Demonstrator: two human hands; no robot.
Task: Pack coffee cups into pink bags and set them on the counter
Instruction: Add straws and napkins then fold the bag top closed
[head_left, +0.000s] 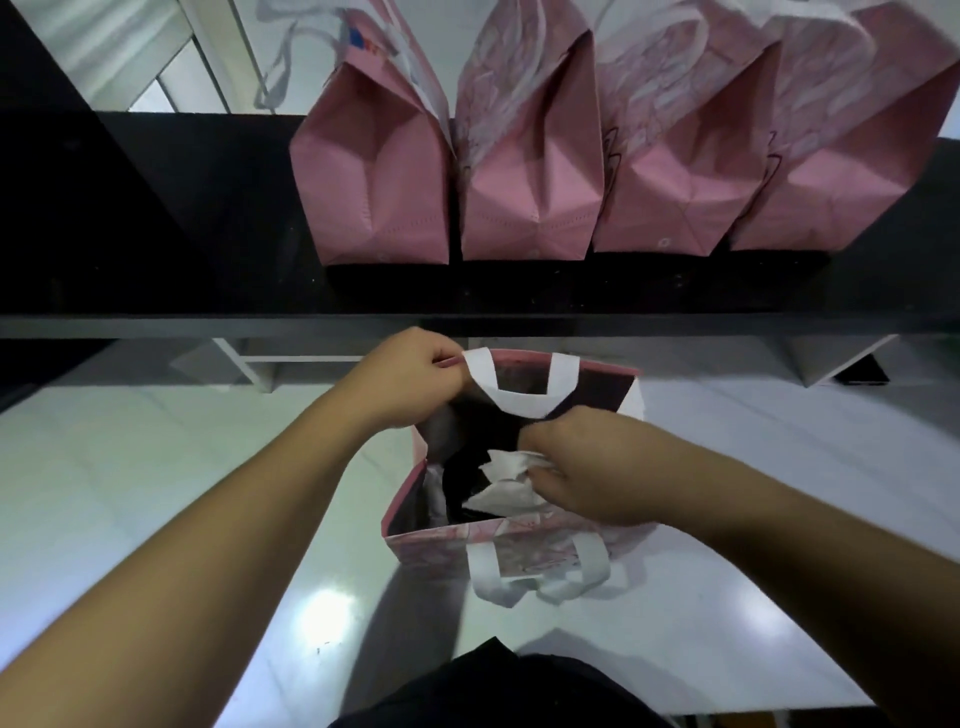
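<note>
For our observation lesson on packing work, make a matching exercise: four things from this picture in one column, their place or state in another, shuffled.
1. left hand
2. right hand
3. four closed pink paper bags
4. open pink bag's near white handle

A. standing in a row on the black counter
B. pinching the far rim
C. hanging down outside
D. holding crumpled white paper inside the bag

Pairs: 1-B, 2-D, 3-A, 4-C

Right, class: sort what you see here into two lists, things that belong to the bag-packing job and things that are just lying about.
Part of the job:
- open pink bag, on the white table
- left hand, pinching the bag's far rim
- right hand, gripping crumpled white paper inside the bag
- four pink bags in a row on the black counter

Lying about:
- nothing clearly visible
</note>
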